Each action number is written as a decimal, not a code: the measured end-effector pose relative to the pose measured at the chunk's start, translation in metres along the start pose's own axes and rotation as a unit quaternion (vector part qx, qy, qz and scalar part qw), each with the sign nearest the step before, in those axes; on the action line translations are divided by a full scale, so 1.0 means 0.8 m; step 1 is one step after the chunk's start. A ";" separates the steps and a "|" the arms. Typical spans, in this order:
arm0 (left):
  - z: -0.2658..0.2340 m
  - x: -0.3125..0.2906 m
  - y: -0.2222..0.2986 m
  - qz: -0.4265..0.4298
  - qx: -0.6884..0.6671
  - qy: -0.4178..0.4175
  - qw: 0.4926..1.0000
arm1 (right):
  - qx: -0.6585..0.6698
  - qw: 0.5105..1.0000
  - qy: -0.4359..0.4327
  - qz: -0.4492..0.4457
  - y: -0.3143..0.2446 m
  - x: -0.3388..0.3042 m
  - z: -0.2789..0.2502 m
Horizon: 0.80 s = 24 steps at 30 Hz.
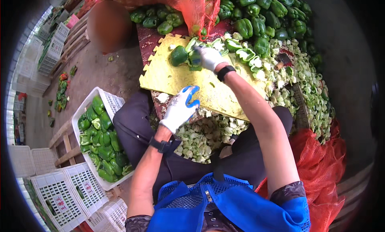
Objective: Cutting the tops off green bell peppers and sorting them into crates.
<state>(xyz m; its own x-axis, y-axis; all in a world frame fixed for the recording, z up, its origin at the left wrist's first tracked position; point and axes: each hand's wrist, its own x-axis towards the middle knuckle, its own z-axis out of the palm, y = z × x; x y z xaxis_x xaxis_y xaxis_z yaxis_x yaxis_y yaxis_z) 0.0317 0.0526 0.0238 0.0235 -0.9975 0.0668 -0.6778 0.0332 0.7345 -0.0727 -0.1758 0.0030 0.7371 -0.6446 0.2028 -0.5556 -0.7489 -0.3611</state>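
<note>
My left hand (179,108), in a white glove with blue fingertips, hovers over the near edge of a yellow foam mat (160,77). Its fingers curve apart with nothing between them. Farther up the mat, my right hand (210,58), gloved alike, reaches in among green bell peppers. A whole green pepper (179,55) lies just left of it, and a dark green pepper piece (195,62) is right under its fingers. Those fingers are blurred and partly hidden, so their grip is unclear. Cut-open pepper halves (245,54) lie to the right of that hand.
Whole peppers (262,25) are heaped at the far right, beside a red mesh sack (198,11). Pale pepper cores (311,85) pile up on the right, with a wooden-handled blade (284,60) among them. A white crate (76,125) of peppers stands left; another person sits at upper left.
</note>
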 end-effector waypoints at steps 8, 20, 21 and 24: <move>0.032 0.013 -0.068 -0.180 -0.433 0.100 0.877 | 0.340 0.923 0.071 0.164 0.003 -0.079 0.011; 0.002 0.020 0.014 -0.048 -0.526 0.216 0.822 | 0.537 0.832 -0.032 0.138 -0.079 -0.144 -0.063; -0.002 0.016 0.008 -0.049 -0.506 0.201 0.837 | 0.506 0.855 0.020 0.111 -0.071 -0.139 -0.054; -0.021 0.003 0.009 -0.050 -0.440 0.179 0.879 | 0.371 0.926 0.051 -0.039 -0.108 -0.126 -0.092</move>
<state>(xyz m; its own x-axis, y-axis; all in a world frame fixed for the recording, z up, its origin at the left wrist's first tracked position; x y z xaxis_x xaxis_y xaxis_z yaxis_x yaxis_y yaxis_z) 0.0390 0.0515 0.0403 0.3863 -0.9201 0.0638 0.1675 0.1381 0.9761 -0.1273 -0.0578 0.0807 0.7019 -0.6333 0.3261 -0.0566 -0.5059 -0.8608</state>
